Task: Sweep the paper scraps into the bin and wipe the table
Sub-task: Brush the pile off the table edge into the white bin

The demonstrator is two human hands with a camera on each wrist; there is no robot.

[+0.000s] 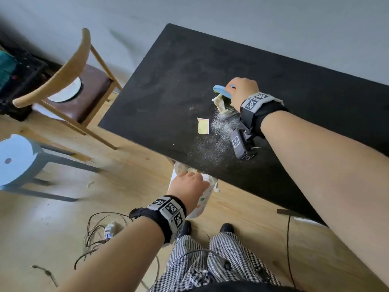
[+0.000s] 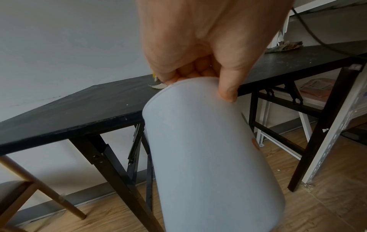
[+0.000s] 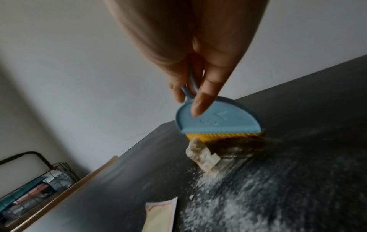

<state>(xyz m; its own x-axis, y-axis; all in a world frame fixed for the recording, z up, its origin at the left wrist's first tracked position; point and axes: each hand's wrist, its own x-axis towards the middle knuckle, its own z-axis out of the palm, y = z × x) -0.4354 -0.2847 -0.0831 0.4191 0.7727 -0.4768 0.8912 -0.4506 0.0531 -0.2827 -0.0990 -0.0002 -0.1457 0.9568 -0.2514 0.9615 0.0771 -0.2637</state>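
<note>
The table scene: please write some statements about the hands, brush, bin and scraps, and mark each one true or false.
1. The right hand grips a blue brush with yellow bristles. True.
2. The left hand rests flat on the table. False: it holds the white bin by its rim, at the table's edge.
3. The yellow paper scrap lies on the table. True.
4. The crumpled scrap is already in the bin. False: it is at the bristles, on the table.
</note>
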